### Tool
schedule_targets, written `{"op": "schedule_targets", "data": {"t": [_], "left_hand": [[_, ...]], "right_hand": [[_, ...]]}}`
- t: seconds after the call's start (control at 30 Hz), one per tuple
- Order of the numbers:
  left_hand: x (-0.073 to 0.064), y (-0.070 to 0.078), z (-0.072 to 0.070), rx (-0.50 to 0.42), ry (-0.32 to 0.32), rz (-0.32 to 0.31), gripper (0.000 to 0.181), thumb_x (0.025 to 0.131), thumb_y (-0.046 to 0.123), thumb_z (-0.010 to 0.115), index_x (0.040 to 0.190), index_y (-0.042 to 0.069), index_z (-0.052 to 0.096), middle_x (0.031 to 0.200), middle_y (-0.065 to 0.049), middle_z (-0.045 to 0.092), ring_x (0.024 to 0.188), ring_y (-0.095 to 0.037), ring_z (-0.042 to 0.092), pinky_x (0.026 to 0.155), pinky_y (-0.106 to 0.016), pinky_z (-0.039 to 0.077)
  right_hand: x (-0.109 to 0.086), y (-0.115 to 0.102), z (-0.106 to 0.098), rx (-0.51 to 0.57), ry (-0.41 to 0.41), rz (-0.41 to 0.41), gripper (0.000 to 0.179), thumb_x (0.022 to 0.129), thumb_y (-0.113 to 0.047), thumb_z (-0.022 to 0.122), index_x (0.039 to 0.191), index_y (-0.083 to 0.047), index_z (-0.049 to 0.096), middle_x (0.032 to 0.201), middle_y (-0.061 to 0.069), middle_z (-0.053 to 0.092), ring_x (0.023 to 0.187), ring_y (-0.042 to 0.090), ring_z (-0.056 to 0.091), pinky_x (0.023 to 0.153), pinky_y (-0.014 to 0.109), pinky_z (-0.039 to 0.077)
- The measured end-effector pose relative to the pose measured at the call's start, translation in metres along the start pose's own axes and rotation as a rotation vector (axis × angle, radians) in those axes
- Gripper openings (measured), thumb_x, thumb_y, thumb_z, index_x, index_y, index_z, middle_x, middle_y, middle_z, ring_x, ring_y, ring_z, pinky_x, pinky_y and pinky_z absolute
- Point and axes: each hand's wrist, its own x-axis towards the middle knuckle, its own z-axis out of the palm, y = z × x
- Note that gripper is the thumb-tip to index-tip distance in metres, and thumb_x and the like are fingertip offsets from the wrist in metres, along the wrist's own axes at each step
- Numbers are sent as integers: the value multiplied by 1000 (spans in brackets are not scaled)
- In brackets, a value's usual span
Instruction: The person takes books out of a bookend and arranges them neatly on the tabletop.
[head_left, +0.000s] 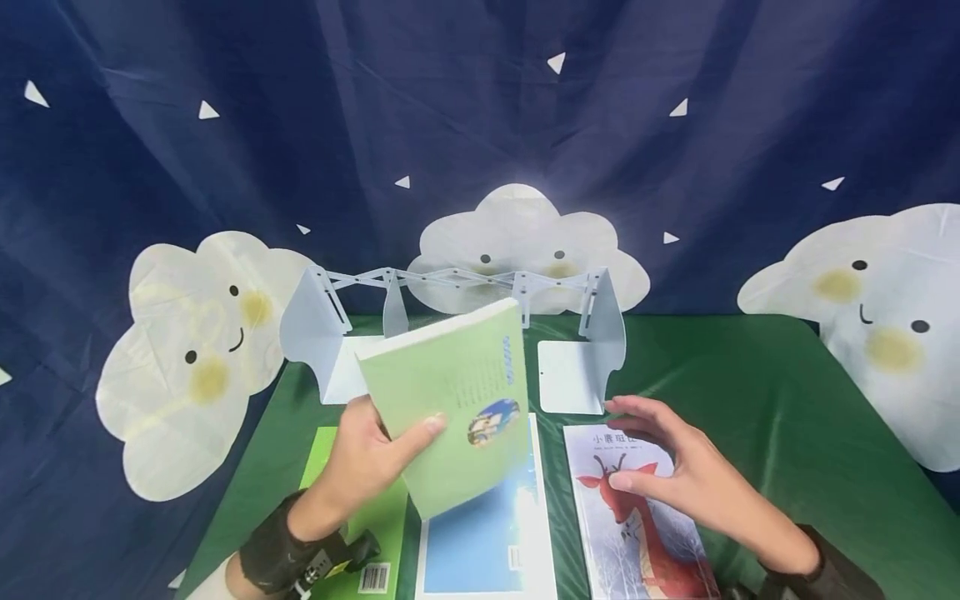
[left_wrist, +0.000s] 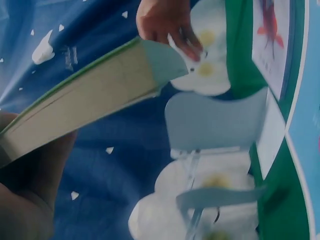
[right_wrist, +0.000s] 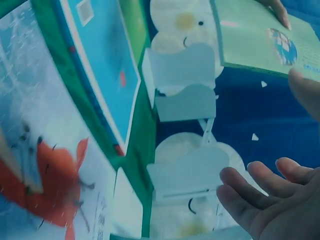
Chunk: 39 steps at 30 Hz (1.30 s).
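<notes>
My left hand (head_left: 360,462) grips a thick light green book (head_left: 450,375) by its side, thumb across the cover with the small round picture. The book is held up at a tilt in front of a pale blue expandable book stand (head_left: 306,333). Its cream page edges (left_wrist: 95,95) face the left wrist camera. Apart from the book, my right hand (head_left: 697,479) hovers with fingers spread and nothing in them, over a picture book with a red deer (head_left: 611,542). In the right wrist view the right palm (right_wrist: 280,215) and loosely bent fingers show.
A blue book with a white border (head_left: 472,550) lies in the middle of the green tabletop (head_left: 750,375), partly behind the held book. Left of it lies a bright green book (head_left: 386,533) with a barcode. Behind the table hangs a dark blue curtain (head_left: 480,100) with smiling clouds.
</notes>
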Motion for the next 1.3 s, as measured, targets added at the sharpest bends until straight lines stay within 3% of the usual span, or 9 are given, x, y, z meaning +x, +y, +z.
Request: {"op": "schedule_targets", "data": {"t": [0.17,0.27,0.43,0.57,0.7,0.73,0.87,1.03,1.3], "left_hand": [[0,1,17,-132,-147,-11,37,87,-4,62,122,6,58,113,-14,66,94,-27,66,73,-40,57],[1,0,27,-210,-212,-32,40,87,-5,61,125,8,56,117,-14,65,97,-28,65,76,-41,56],[0,-4,41,-275,-282,-52,44,87,-7,60,127,9,54,119,-14,64,99,-28,64,78,-42,55],[1,-7,50,-283,-318,-77,42,88,-4,60,127,10,55,118,-12,64,98,-27,64,79,-41,55],[4,-13,59,-252,-319,-135,36,90,4,61,124,14,58,116,-7,66,94,-23,66,76,-39,56],[5,-15,62,-241,-312,-151,34,91,6,61,123,15,58,115,-7,67,93,-22,66,74,-38,57],[10,-23,73,-204,-271,-217,28,92,13,61,120,15,60,109,-5,69,84,-19,68,67,-37,58],[12,-28,84,-171,-263,-272,24,93,20,61,116,16,62,102,-3,70,78,-17,68,63,-36,58],[15,-30,99,-197,-306,-310,26,92,18,61,119,18,60,100,-2,70,76,-16,68,63,-34,58]], "right_hand": [[9,-8,3,312,-120,-42,88,75,2,75,147,-12,26,144,14,40,122,34,47,93,32,48],[14,-12,8,453,-182,-64,94,76,-8,78,149,-9,19,147,17,35,124,36,44,97,38,46],[21,-16,24,588,-241,-121,102,75,-30,80,149,-5,15,146,20,36,125,36,44,101,40,42],[23,-21,36,683,-295,-125,94,78,-23,78,147,-3,18,139,26,42,120,41,47,96,47,45],[19,-27,44,632,-254,13,73,83,-7,72,142,-8,31,127,20,55,109,37,57,85,45,53],[18,-27,45,601,-228,60,67,83,-5,71,140,-10,36,123,18,59,104,35,60,77,40,56],[15,-24,48,565,-133,212,45,89,-6,64,132,-11,50,115,13,66,97,33,64,70,39,57],[10,-16,47,659,-78,234,39,91,0,60,129,-2,52,112,18,66,94,39,63,73,50,55],[-4,-10,39,609,-38,264,39,91,-2,59,129,0,51,112,16,67,92,36,64,72,49,56]]}}
